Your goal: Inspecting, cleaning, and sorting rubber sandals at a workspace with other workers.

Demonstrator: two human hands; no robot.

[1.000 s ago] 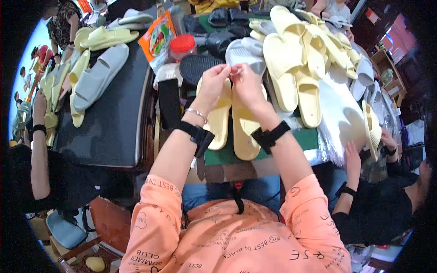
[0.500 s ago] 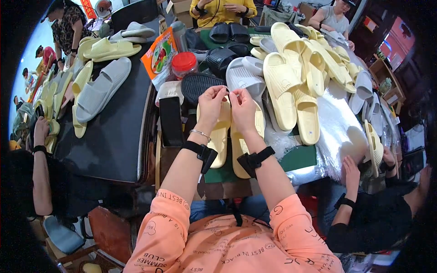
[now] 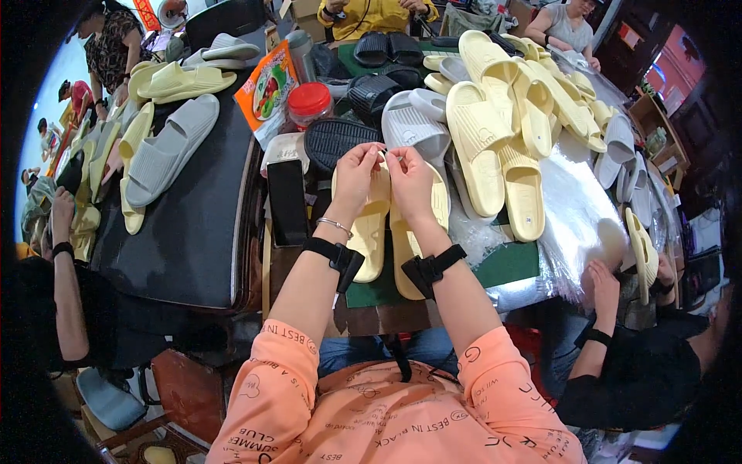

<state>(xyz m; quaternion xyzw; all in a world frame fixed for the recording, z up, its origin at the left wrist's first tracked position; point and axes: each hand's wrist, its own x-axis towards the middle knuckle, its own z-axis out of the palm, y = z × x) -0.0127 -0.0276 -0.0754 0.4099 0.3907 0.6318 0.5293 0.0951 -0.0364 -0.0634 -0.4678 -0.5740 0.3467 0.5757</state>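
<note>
My left hand [image 3: 357,182] and my right hand [image 3: 412,185] are raised side by side, thumbs and fingertips pinched together. Whatever lies between the fingertips is too small to make out. Beneath my hands a pair of pale yellow slides stands on the green mat; the left slide [image 3: 374,251] and the right slide [image 3: 403,271] are partly covered by my hands and wrists. Just beyond my left fingers lies a black slide [image 3: 328,139], sole up. A light grey slide [image 3: 410,124] sits past my right fingers.
A phone [image 3: 287,203] lies left of my hands, near a red-lidded jar [image 3: 309,104] and an orange packet [image 3: 265,91]. Yellow slides [image 3: 479,147] are heaped at the right beside clear plastic bags [image 3: 572,224]. More slides rest on a black-topped table [image 3: 185,247]. Co-workers' hands are at both sides.
My fingertips stay pinched close together and have shifted only slightly. The co-worker at the left has moved a hand upward and left. The view has tilted a little.
</note>
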